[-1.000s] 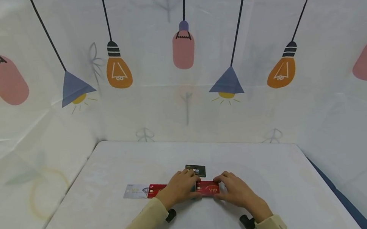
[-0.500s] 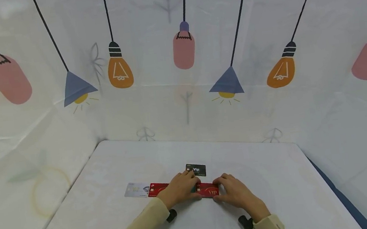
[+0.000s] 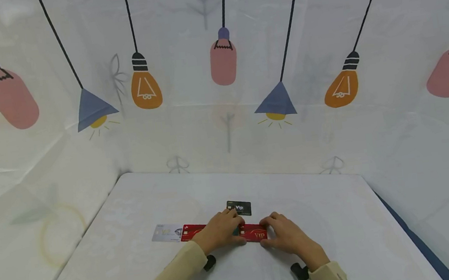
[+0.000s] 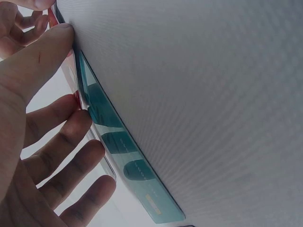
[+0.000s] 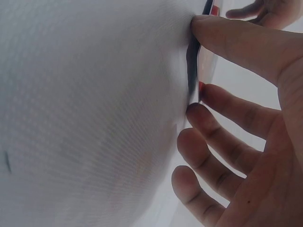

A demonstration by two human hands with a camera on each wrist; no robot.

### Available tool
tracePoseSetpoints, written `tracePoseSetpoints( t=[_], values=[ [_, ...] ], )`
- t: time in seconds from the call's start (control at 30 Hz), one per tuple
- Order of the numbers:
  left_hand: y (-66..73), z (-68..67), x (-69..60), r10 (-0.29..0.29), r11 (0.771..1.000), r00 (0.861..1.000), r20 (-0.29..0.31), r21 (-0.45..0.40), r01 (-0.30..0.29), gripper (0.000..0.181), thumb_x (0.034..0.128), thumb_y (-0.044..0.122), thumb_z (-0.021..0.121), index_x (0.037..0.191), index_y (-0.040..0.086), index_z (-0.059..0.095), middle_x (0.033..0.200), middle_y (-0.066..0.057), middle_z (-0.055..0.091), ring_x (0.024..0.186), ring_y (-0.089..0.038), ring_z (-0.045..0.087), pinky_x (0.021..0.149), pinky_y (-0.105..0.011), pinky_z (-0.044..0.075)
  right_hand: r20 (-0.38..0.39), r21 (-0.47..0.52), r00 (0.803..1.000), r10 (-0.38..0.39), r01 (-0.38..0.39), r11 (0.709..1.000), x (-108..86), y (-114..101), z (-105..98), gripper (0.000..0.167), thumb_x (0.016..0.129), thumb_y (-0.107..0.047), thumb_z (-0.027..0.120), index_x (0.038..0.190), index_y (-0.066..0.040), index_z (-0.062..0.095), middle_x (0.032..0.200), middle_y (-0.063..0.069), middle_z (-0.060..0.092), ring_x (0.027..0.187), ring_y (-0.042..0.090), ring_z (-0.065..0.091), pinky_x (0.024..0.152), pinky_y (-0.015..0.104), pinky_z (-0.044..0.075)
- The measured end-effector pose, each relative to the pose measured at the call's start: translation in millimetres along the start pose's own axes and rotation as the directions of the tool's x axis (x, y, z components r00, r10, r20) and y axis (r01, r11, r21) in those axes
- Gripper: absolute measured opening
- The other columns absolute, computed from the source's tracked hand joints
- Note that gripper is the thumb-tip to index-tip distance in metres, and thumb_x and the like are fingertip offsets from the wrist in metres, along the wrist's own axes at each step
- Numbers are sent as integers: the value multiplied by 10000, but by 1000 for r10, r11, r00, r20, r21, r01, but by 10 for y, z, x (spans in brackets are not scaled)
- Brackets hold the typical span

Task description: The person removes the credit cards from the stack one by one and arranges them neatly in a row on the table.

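A red VIP card lies flat between my two hands. My left hand grips its left end, thumb on the near edge and forefinger on the far edge. At its right end my right hand pinches the card in the same way. Under the left palm is a teal card, mostly hidden in the head view but plain in the left wrist view. Leftward in the same row are another red card and a silver card. A black Vip card lies just behind the left fingertips.
The white table stretches around the cards. White sheeting printed with hanging lamps rises behind and on both sides. A small black device is at the right wrist, another at the left.
Both hands have shifted very slightly nearer and to the left with the red VIP card. Their hold looks the same, and the other cards keep their places.
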State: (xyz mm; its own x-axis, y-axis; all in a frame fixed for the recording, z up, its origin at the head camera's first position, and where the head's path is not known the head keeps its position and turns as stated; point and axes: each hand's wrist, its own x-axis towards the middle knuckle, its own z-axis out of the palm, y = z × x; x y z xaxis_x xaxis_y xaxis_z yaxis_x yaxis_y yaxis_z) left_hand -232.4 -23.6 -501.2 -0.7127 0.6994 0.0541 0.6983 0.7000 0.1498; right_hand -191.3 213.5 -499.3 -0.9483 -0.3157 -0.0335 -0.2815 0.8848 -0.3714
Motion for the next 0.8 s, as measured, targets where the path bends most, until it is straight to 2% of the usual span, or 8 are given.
tracePoseSetpoints(
  t=[0.27, 0.8],
  values=[
    [3, 0, -3, 12, 1000, 1000, 2, -4, -12, 553, 850, 596, 735, 1246, 213, 691, 1110, 38, 589, 1038, -147, 529, 944, -331, 498, -4, -2, 1000, 8, -8, 1000, -19, -4, 11, 517, 801, -390, 862, 1222, -153, 680, 1145, 32, 595, 1058, 252, 578, 968, 519, 495],
    [-8, 3, -5, -4, 1000, 1000, 19, -7, 4, 560, 851, 595, 735, 1272, 228, 689, 1146, 35, 597, 1064, -145, 532, 952, -331, 495, -1, -4, 1000, 0, 0, 1000, -25, -16, 5, 495, 817, -385, 847, 1221, -156, 678, 1130, 37, 587, 1022, 235, 566, 932, 508, 501]
  ],
)
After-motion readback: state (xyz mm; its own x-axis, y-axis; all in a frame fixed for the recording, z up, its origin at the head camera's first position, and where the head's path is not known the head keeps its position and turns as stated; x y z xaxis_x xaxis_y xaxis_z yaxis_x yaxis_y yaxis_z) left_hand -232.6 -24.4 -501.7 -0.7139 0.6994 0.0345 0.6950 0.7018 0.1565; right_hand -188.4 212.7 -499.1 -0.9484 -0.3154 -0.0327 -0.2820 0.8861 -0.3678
